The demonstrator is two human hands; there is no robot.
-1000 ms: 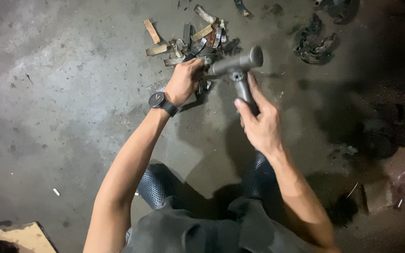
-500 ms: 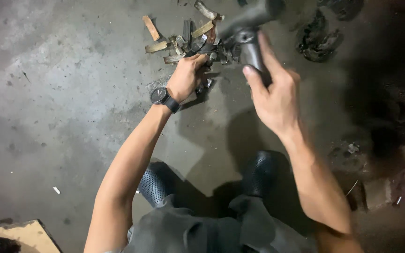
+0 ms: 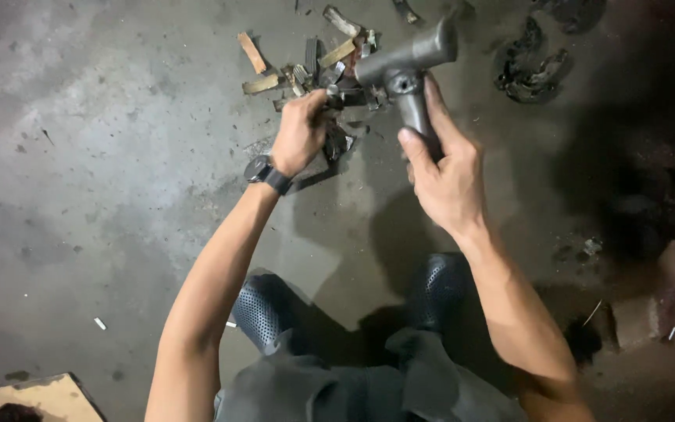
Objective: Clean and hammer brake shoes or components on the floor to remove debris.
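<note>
My right hand point(image 3: 448, 176) is closed around the handle of a heavy grey metal hammer point(image 3: 409, 66), fingers wrapped over the shaft just below the head. The hammer's head is a thick, dull cylinder set crosswise on a stout round handle, T-shaped overall, with a worn matt surface and a paler face at its right end. It is held above the concrete floor point(image 3: 103, 172), at the far centre of the scene, the head tilted up toward the right.

My left hand point(image 3: 300, 133), with a dark wristwatch point(image 3: 267, 173) on the wrist, is closed on a small dark metal part point(image 3: 344, 97) that lies just left of the hammer's head; its exact shape cannot be told. Beyond and beneath it is a pile of scrap pieces point(image 3: 306, 66), some tan and strip-like, some dark. A second dark heap point(image 3: 531, 66) lies to the far right. Near me, my two black perforated shoes point(image 3: 263, 309) rest on the floor.
</note>
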